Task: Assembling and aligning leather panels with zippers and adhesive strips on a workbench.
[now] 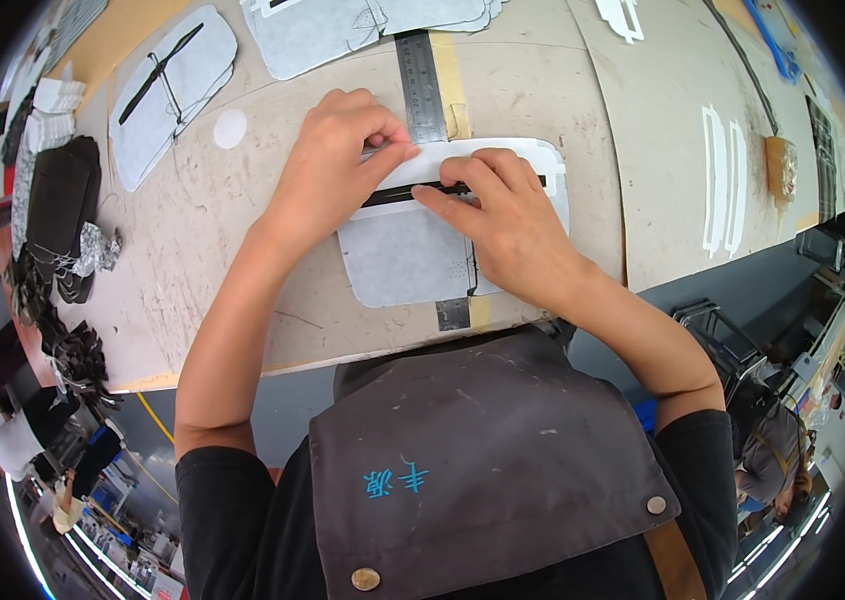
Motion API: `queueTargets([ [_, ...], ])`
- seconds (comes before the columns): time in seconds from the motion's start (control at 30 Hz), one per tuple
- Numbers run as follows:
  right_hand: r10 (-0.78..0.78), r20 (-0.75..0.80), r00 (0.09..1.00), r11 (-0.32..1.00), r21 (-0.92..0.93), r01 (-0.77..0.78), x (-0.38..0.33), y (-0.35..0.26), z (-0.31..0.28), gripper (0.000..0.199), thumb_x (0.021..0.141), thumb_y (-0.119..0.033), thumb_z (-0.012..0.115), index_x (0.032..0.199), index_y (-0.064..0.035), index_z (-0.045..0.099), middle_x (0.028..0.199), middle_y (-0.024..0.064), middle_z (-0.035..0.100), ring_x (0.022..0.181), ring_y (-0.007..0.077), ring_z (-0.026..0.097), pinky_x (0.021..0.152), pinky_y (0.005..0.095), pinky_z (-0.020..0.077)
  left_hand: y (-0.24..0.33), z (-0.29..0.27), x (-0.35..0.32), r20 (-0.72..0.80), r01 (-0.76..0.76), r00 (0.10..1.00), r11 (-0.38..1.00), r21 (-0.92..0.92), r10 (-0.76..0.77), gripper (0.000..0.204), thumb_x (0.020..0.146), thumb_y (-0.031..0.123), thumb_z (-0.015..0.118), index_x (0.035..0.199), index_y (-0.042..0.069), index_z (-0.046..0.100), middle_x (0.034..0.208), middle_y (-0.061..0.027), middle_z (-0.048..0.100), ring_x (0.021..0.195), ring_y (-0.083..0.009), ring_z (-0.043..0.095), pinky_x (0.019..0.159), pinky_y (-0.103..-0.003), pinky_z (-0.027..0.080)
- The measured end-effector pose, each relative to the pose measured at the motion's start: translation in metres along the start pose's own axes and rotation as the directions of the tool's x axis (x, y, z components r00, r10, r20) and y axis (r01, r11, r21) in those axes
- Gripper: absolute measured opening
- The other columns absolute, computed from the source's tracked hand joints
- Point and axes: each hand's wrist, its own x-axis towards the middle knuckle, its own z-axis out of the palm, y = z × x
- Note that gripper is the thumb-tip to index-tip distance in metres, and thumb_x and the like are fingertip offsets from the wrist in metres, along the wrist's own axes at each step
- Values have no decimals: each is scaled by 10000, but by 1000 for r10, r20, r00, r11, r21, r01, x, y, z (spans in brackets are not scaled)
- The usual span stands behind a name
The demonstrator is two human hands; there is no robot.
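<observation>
A pale grey-white panel with rounded corners (408, 262) lies flat before me, with a black strip (395, 194) running across its upper part. At the panel's upper left edge is my left hand (335, 150), closed in a pinch of thumb and forefinger; what sits between the tips is too small to make out. My right hand (518, 215) rests on the panel's right side with bent fingers. Its thumb and forefinger close on the black strip, and its palm hides part of the panel. Beneath the panel runs a steel ruler (423, 95) beside yellowish tape (451, 80).
More pale panels lie at the far left (143, 140) and far middle (308, 50). A white disc (230, 129) is on the table (243, 200). Dark pieces (63, 200) are heaped left; white strip frames (713, 190) and a yellowish block (781, 168) lie right.
</observation>
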Motion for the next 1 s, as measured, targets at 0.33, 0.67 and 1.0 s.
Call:
queueTargets([
  [0.33,25,-48,999,999,-26,-27,-2,-2,4,489,683,131,609,1114,-82,702,1139,57,554,1054,279,497,894,384,446,-7,6,-2,-41,-75,996,996,51,77,93,812,64,746,807,21,664,756,-33,563,788,-184,499,676,-306,427],
  [0.67,88,-47,995,995,48,-86,-4,-1,3,457,718,62,598,1164,-31,637,1181,90,528,1079,300,482,909,401,444,-9,13,-8,-129,-140,979,983,117,155,135,760,107,780,792,78,652,827,-26,583,812,-225,506,776,-350,389],
  [1.0,164,-87,983,979,136,-152,-9,2,2,528,742,85,587,1266,16,566,1373,112,500,1245,336,459,1033,435,368,-11,-1,-47,-167,-3,985,979,206,38,145,735,55,780,823,90,670,871,-14,539,871,-227,484,797,-350,376],
])
